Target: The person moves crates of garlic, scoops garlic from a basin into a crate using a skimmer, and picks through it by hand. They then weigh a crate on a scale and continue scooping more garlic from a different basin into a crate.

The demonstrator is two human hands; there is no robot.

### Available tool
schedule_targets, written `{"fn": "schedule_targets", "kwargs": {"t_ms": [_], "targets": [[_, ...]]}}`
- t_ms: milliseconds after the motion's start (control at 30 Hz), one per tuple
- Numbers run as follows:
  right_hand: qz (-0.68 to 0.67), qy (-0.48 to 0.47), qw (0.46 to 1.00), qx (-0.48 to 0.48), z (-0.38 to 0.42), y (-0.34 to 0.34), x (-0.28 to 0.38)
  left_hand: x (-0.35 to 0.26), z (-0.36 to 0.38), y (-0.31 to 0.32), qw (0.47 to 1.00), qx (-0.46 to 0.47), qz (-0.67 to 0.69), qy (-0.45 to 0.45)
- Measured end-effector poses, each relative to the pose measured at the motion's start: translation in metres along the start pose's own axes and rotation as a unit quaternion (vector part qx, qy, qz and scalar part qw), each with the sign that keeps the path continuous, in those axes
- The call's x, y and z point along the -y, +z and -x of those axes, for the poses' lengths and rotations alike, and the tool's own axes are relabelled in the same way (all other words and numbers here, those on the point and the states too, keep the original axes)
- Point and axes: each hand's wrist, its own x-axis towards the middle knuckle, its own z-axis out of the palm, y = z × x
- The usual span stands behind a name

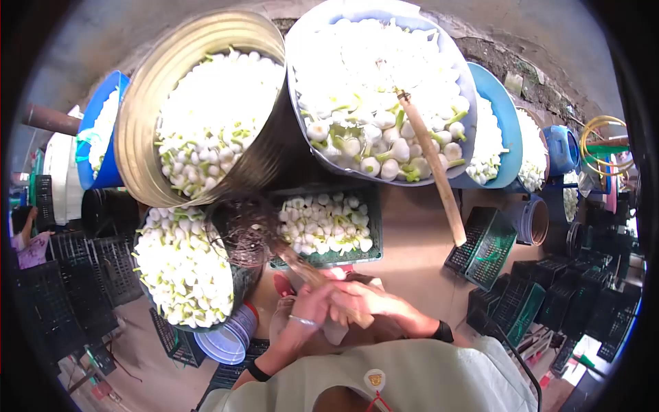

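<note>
My left hand (312, 303) and my right hand (360, 299) are closed near the end of the wooden handle of a wire skimmer (302, 264), just in front of my body. Its dark wire basket (248, 237) hangs to the left, between a crate of garlic bulbs (322, 223) and a dark tub heaped with garlic (184, 268). White garlic bulbs with green stems fill the large pale tub (469, 89) ahead. A second wooden handle (432, 168) leans out of that tub, its far end among the bulbs.
A ribbed metal drum (137, 130) of garlic stands ahead left, with blue tubs (504, 110) (120, 172) at either side. Dark plastic crates (51, 295) are stacked at left, and green crates (480, 247) at right. A bluish bucket (230, 340) lies near my left arm. Another person's arm (27, 226) shows far left.
</note>
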Motion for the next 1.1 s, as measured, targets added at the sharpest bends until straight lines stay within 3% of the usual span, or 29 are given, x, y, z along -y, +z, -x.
{"fn": "schedule_targets", "kwargs": {"t_ms": [33,100,133,167,233,267,300,367,400,433,567,633,767,867,900,1000,1100], "targets": [[0.213,-0.117,0.97,0.033,-0.013,-0.007,0.019,-0.015,0.011,0.01,0.997,-0.029,0.036,0.059],[0.355,0.015,0.931,-0.082,-0.002,-0.029,0.109,-0.05,0.042,0.022,0.976,-0.087,0.107,0.17],[0.272,-0.031,0.946,-0.175,0.006,-0.054,0.13,-0.062,0.062,0.009,0.97,-0.115,0.105,0.187],[0.308,-0.106,0.894,-0.306,0.009,-0.088,0.123,-0.075,0.08,-0.01,0.962,-0.141,0.103,0.208],[0.497,-0.037,0.741,-0.45,0.019,-0.166,0.111,-0.095,0.121,-0.046,0.949,-0.17,0.055,0.26],[0.55,0.047,0.686,-0.474,0.026,-0.2,0.094,-0.106,0.142,-0.049,0.945,-0.175,0.054,0.27],[0.526,0.143,0.702,-0.458,0.031,-0.225,0.083,-0.111,0.162,-0.052,0.94,-0.183,0.058,0.281],[0.41,0.162,0.819,-0.367,0.03,-0.287,0.017,-0.115,0.197,-0.057,0.934,-0.207,0.044,0.287],[0.067,0.205,0.948,-0.236,0.037,-0.278,0.015,-0.113,0.211,-0.055,0.934,-0.207,0.053,0.286],[-0.008,0.124,0.97,-0.211,0.038,-0.265,0.009,-0.112,0.221,-0.052,0.935,-0.201,0.061,0.286],[-0.092,-0.028,0.963,-0.253,0.035,-0.194,0.055,-0.12,0.24,-0.042,0.933,-0.203,0.068,0.29],[-0.082,-0.048,0.956,-0.278,0.046,-0.151,0.08,-0.135,0.237,-0.039,0.922,-0.259,0.028,0.285],[0.074,-0.087,0.947,-0.301,0.061,-0.102,0.104,-0.193,0.206,-0.039,0.891,-0.324,-0.1,0.301],[-0.176,-0.102,0.958,-0.201,0.015,-0.056,0.194,-0.261,0.158,-0.061,0.876,-0.321,-0.171,0.317],[-0.135,-0.108,0.974,-0.148,-0.016,-0.058,0.212,-0.288,0.141,-0.055,0.883,-0.318,-0.172,0.298],[-0.091,-0.011,0.976,-0.196,-0.126,-0.025,0.271,-0.363,0.06,-0.103,0.905,-0.308,-0.131,0.263],[0.028,0.075,0.974,-0.211,-0.223,-0.025,0.283,-0.416,-0.033,-0.17,0.89,-0.381,-0.142,0.207]]}}
